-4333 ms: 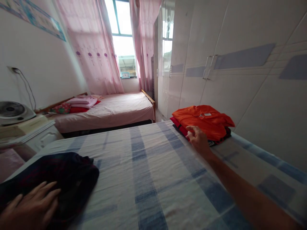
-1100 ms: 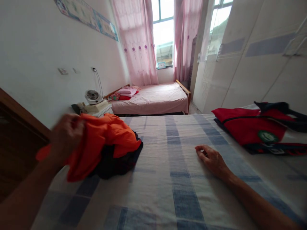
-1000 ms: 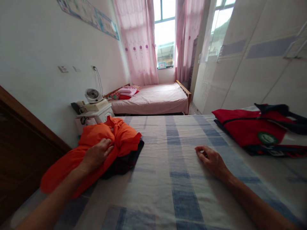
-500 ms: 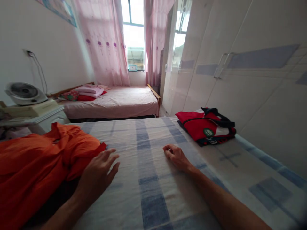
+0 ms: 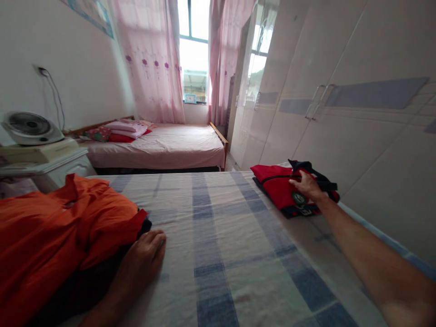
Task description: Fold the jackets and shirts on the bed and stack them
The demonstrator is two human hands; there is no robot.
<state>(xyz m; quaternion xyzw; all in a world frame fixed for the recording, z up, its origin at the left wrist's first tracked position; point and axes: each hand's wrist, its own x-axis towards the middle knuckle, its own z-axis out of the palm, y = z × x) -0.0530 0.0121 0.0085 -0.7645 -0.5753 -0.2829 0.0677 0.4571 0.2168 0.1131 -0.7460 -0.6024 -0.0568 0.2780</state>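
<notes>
On the right of the bed lies a folded red jacket with a dark collar, white patches and a round green badge. My right hand is over its top, thumb and forefinger apart; I cannot tell how firmly it touches the cloth. At the left, an orange garment lies spread and rumpled over dark cloth. My left hand rests on the bed sheet beside that dark cloth, holding nothing visible, its fingers loosely bent and pointing away from me.
A white wardrobe runs along the right side. Behind the near bed stands a second bed with folded pink bedding. At the left, a fan sits on a box atop a white cabinet.
My right hand has moved right and forward from the bed sheet onto the red jacket. My left hand has lowered to the sheet beside the orange garment. The view has shifted slightly.
</notes>
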